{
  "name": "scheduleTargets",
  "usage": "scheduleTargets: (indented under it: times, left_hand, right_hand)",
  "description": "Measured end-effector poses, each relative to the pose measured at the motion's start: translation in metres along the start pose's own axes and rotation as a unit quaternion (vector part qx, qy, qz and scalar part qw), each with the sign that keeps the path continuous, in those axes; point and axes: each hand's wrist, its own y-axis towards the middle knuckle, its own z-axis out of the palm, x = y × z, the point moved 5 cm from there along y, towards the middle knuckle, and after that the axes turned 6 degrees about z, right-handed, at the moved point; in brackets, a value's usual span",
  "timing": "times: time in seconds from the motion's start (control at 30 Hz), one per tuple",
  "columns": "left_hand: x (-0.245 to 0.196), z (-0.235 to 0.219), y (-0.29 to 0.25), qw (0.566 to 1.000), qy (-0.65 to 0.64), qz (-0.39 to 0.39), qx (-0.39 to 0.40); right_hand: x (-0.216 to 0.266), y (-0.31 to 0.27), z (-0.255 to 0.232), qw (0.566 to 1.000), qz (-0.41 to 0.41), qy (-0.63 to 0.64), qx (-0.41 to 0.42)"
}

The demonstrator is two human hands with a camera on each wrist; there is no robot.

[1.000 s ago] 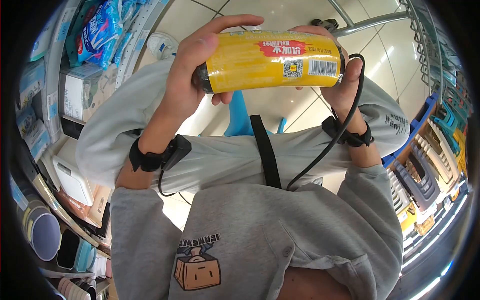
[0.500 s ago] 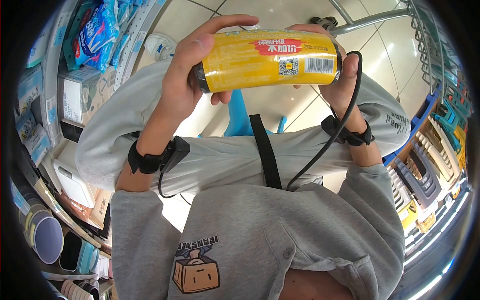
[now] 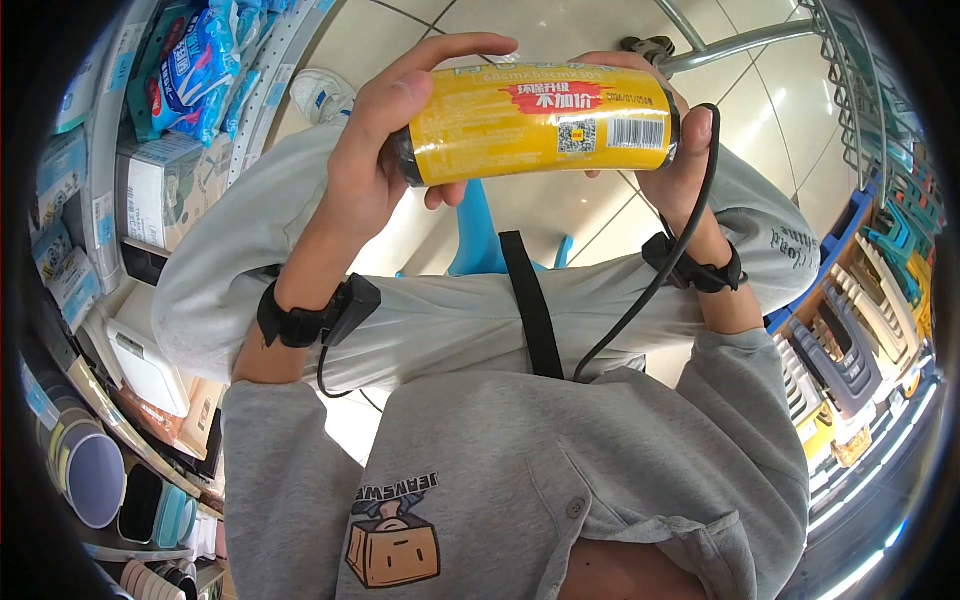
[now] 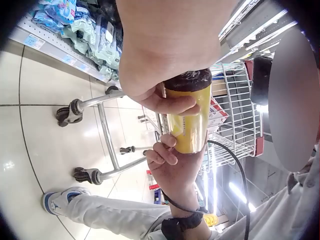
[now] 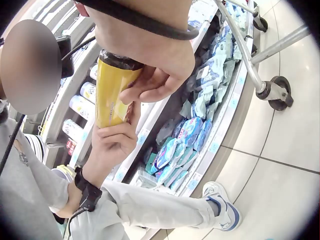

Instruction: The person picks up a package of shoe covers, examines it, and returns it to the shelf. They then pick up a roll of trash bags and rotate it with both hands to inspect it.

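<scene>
A roll of black bin bags [image 3: 540,125] in a yellow printed wrapper is held level in front of the body, its barcode side toward the head camera. My left hand [image 3: 378,135] grips its left end, thumb on the wrapper and index finger stretched along the top. Around the right end curl the fingers of my right hand [image 3: 678,165], the thumb pointing up beside the black end. In the left wrist view a dark end of the roll [image 4: 189,117] shows under the near hand. The right wrist view shows both hands on the roll [image 5: 111,95] too.
Shelves with blue packets [image 3: 200,70] and boxes [image 3: 160,190] stand close on the left. A metal trolley [image 4: 232,110] is ahead on the tiled floor. Plastic goods [image 3: 840,340] line the right. A blue stool [image 3: 478,235] shows below the roll, and a black cable [image 3: 640,315] hangs from the right wrist.
The roll has shifted very slightly left and tilted a little, so its size print shows more clearly. Both hands keep their hold on its ends.
</scene>
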Motion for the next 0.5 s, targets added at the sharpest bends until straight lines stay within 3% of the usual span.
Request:
scheduleTargets:
  times: [0.5]
  left_hand:
    - [0.0020, 0.0004, 0.0003, 1.000, 0.000, 0.001, -0.002]
  right_hand:
    - [0.0001, 0.0005, 0.0004, 1.000, -0.007, 0.005, -0.003]
